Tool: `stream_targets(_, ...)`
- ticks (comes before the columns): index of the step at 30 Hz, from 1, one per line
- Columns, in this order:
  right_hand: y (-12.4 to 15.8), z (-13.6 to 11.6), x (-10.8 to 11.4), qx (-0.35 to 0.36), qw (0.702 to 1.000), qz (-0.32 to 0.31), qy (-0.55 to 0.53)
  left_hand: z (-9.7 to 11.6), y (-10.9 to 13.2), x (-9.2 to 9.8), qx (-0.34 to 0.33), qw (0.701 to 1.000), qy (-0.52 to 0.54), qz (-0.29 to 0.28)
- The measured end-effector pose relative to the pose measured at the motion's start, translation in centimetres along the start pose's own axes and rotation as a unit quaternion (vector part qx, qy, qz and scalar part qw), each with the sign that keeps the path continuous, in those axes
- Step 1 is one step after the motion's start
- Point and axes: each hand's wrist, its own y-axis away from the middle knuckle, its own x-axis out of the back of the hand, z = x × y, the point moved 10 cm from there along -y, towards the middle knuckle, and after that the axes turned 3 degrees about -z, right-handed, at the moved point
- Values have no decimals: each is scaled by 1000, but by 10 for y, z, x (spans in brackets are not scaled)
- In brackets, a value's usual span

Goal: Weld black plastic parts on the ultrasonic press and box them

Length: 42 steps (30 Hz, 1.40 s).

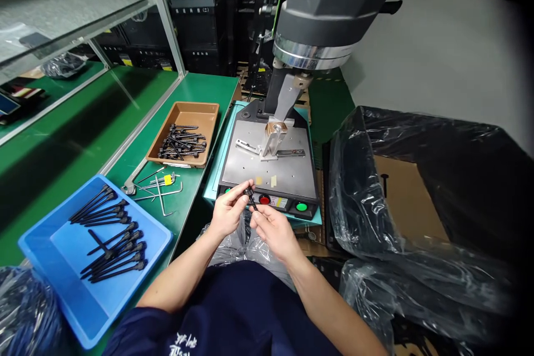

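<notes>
Pinching black pin (251, 198) (machine edge (267, 204))

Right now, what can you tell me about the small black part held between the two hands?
The small black part is slender and dark, apparently plastic, with a thicker head at its upper end and a thin shaft slanting down to the right. The left hand pinches the head; the right hand grips the lower shaft. It is held in the air before the machine's front edge. Finer detail is too small to tell.

Both hands — left hand (227, 212), right hand (273, 231) — pinching small black part (251, 197), before press machine (271, 164)
</notes>
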Motion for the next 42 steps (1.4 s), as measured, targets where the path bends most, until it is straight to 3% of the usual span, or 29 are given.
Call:
stream_targets(3, 3, 6, -12, -82, 986, -51, -138, 8, -3, 0, -45, 996, -71, -19)
stream_targets(6, 6, 7, -17, -115, 971, -70, -198, 8, -3, -3, -60, 994, -79, -39)
stream_targets(10, 5, 10, -16, -96, 974, -59, -195, 2, -2, -3, -29, 999, -15, -23)
stream_targets(15, 3, -5, -4, 19, 999, -4, -33, -3, -1, -4, 32, 999, 24, -11)
stream_targets(17, 4, -7, -2, 29, 999, 7, -12, -3, -2, -6, 30, 999, 17, -14)
stream_targets(22, 2, 4, -4, -12, 996, -17, -90, -10, -3, -10, 37, 997, 65, 8)
stream_targets(28, -6, -7, 10, 46, 996, -18, -80, 3, -24, -14, 21, 999, 22, -10)
stream_targets(31, -10, -9, 17, 51, 995, -15, -89, 2, -38, -20, 56, 998, 13, -23)
stream_targets(37, -18, -14, 33, 60, 991, 18, -120, -13, -53, -31, 84, 996, 24, 11)
stream_targets(42, -37, -10, 47, 48, 991, 29, -122, -37, -75, -37, 123, 992, 11, -28)
